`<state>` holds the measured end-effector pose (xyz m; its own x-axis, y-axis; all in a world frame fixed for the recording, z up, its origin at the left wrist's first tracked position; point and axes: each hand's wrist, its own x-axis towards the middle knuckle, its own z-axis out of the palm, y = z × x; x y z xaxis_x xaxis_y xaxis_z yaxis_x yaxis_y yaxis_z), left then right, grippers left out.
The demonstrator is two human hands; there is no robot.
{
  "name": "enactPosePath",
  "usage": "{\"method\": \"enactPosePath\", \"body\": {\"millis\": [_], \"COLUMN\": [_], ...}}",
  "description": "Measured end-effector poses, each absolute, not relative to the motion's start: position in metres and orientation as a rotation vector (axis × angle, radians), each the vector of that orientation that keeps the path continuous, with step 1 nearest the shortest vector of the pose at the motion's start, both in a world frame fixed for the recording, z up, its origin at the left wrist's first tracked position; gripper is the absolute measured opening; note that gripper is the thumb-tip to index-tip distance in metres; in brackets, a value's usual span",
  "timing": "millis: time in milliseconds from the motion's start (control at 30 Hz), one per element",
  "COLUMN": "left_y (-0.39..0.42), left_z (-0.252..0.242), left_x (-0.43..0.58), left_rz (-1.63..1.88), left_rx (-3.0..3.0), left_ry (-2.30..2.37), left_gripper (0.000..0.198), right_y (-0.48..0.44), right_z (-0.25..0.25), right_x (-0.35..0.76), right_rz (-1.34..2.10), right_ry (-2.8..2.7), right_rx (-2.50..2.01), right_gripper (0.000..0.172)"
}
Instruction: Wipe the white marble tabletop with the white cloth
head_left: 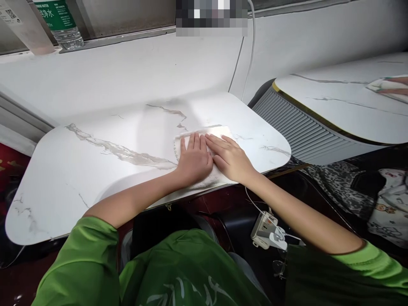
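Observation:
A white cloth (219,131) lies flat on the white marble-look table (95,170), near its right front edge. My left hand (193,160) rests palm down on the cloth with its fingers stretched out flat. My right hand (228,156) lies beside it on the cloth, fingers also extended and pointing left toward the left hand. The two hands touch at the thumbs. Most of the cloth's near part is hidden under them.
A water bottle (62,23) with a green label stands on the ledge at the back left. A second marble table (344,106) is to the right, with another person's hand (395,85) on a cloth. A white power strip (267,231) with cables lies below the table.

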<state>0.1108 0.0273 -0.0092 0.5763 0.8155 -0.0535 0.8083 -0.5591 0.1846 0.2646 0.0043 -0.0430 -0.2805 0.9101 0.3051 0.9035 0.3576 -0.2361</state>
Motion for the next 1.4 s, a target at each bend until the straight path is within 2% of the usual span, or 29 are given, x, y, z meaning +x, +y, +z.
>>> {"method": "enactPosePath", "body": {"millis": [367, 967, 1400], "left_y": [0.051, 0.190, 0.254], "left_z": [-0.009, -0.010, -0.026], "left_x": [0.115, 0.120, 0.129], "left_rz": [0.081, 0.054, 0.241], "left_rx": [2.567, 2.608, 2.526], "left_ry": [1.378, 1.367, 1.438], "left_gripper": [0.062, 0.062, 0.057], "right_y": [0.031, 0.180, 0.233], "right_z": [-0.044, -0.051, -0.045], "right_x": [0.267, 0.265, 0.268], "right_rz": [0.007, -0.020, 0.036], "right_ry": [-2.239, -2.155, -2.184], "right_rx": [-1.631, -1.674, -1.619], "right_gripper": [0.065, 0.059, 0.052]}}
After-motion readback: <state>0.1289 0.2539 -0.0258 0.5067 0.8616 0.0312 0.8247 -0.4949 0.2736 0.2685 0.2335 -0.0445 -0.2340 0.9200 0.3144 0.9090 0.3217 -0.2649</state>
